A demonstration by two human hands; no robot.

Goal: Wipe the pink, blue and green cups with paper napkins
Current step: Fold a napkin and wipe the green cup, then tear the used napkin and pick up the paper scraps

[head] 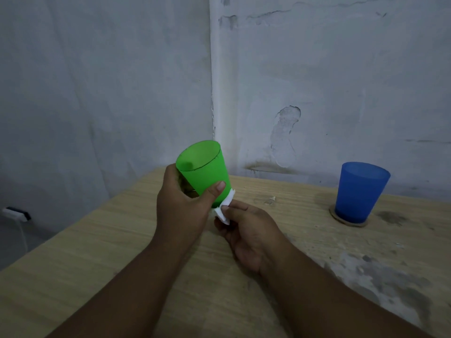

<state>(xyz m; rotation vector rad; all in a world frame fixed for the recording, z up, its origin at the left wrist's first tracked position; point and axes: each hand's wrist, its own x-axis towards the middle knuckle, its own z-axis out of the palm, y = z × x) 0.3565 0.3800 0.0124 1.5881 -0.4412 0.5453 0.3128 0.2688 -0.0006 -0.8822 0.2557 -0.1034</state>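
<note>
1. The translucent green plastic cup is just left of the frame's centre. It is lifted clear of the light wood-grain table and tilted, with its wide rim toward the top of the frame and its narrow base pointing down and to the right.
2. The left hand grips the green cup round its lower half. The thumb lies across the near side, and the fingers curl round the far side, showing dimly through the plastic.
3. The right hand is just below and right of the cup's base. Its thumb and fingertips pinch a small wad of white paper napkin, and the other fingers are curled in toward the palm.
4. The napkin touches the green cup's bottom edge, between the left thumb and the right fingertips.
5. A translucent blue plastic cup stands upright at the right of the frame, well apart from both hands. It rests on a round brown coaster on the table.
6. The tabletop is scuffed and grey-stained in the lower right.
7. Behind the table is a whitish wall with a corner and patches of peeled paint.
8. A white boxy object with a cord sits at the left edge, below table level.
</note>
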